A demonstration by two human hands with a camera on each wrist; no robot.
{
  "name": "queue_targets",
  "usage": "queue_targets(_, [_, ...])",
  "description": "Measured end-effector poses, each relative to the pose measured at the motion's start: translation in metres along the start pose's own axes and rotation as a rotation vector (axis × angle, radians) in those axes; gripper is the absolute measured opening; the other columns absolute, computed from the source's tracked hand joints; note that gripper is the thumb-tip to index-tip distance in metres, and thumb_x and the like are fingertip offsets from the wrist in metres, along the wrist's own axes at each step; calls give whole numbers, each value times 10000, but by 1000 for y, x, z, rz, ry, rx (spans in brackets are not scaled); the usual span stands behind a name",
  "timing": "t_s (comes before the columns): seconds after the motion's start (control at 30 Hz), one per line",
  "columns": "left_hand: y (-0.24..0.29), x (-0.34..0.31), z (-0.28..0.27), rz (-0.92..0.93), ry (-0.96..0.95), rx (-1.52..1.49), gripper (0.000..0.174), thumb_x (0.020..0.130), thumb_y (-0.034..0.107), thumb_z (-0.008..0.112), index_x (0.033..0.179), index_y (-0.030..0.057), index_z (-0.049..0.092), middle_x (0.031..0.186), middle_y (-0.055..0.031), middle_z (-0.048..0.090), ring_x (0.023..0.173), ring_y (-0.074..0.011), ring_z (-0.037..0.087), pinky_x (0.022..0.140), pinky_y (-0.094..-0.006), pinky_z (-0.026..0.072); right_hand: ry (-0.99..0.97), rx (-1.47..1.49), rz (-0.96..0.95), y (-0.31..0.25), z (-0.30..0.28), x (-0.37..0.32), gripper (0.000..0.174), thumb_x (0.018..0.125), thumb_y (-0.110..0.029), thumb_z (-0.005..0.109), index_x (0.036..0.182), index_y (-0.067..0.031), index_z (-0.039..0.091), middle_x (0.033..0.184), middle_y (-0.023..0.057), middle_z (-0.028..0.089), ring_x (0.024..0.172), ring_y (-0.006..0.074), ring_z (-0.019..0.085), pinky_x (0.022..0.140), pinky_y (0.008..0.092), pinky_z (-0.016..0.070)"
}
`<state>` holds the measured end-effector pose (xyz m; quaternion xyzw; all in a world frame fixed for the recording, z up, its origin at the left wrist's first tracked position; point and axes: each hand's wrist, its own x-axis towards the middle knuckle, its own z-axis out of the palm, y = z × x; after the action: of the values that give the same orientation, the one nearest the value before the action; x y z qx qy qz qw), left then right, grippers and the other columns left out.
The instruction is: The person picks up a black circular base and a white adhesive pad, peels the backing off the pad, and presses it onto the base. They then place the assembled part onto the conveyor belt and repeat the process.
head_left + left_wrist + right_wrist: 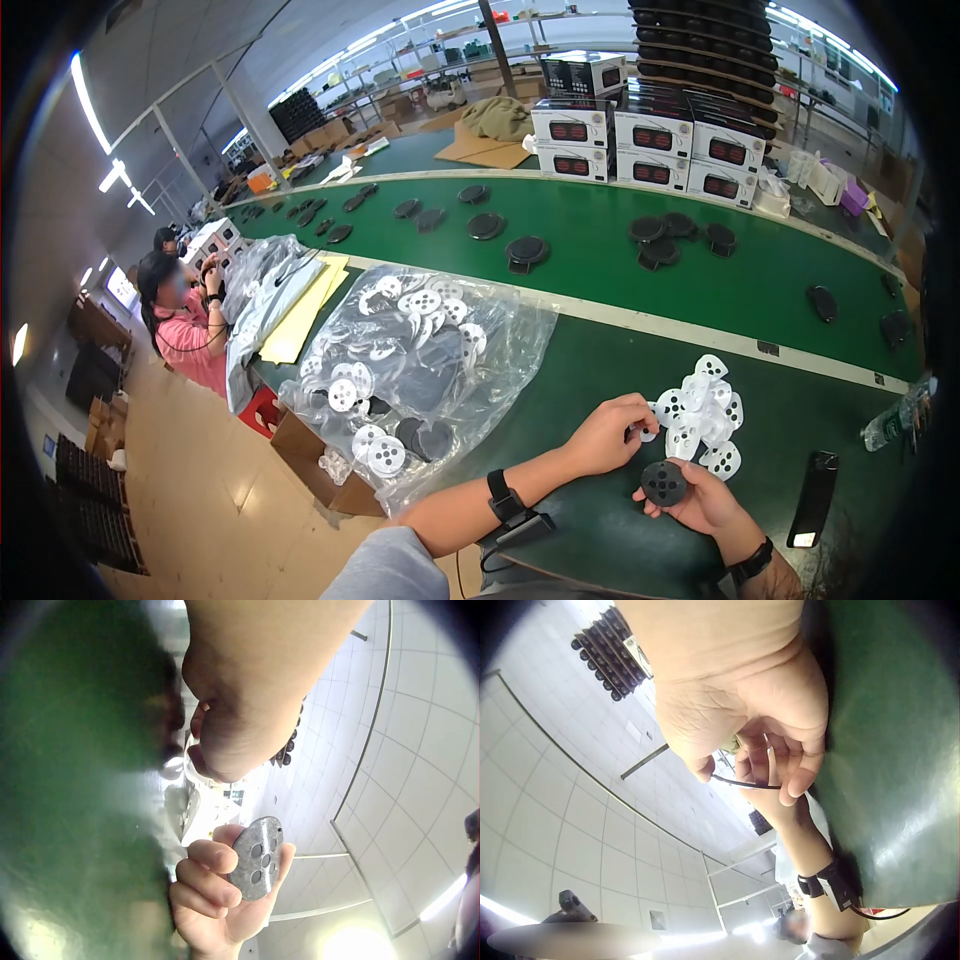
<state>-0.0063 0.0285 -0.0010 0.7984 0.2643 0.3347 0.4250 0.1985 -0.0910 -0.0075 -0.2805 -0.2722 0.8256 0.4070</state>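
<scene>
In the head view my right hand holds a dark round disc with several holes, gripped by its edge between thumb and fingers. The left wrist view shows this disc's grey, shiny face; in the right wrist view it is a thin dark edge. My left hand is just left of it, fingers curled, with a white holed piece at the fingertips, partly hidden by them. Beside both hands lies a loose pile of similar white pieces with dark holes.
A clear plastic bag of white and dark discs lies left on the green table. Black round parts sit on the green strip beyond the pale rail. A phone and a bottle are at right; boxes stand behind. Another person sits far left.
</scene>
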Motion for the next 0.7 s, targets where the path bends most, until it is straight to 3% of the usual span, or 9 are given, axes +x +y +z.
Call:
queue_targets(0.53, [1, -2, 0, -9, -7, 5, 220, 727, -100, 586, 880, 35, 667, 882, -76, 591, 635, -181, 587, 570, -301, 476, -4, -9, 8, 1, 0, 1, 445, 1016, -338, 432, 1224, 47, 513, 1169, 292, 635, 950, 301, 672, 867, 389, 535])
queue_targets(0.63, [7, -1, -3, -6, -9, 27, 225, 698, -115, 588, 871, 19, 642, 846, -99, 553, 663, -223, 593, 593, -328, 488, -2, -12, 0, 1, 2, 1, 439, 1014, -334, 433, 1218, 47, 512, 1167, 292, 635, 947, 303, 672, 868, 395, 535])
queue_targets(0.7, [4, -1, -2, 20, 6, 35, 221, 714, -102, 588, 876, 30, 660, 863, -83, 577, 636, -194, 589, 576, -311, 480, 3, -13, 5, 0, 1, 1, 438, 1013, -330, 433, 1219, 49, 509, 1167, 294, 633, 945, 304, 672, 871, 398, 534])
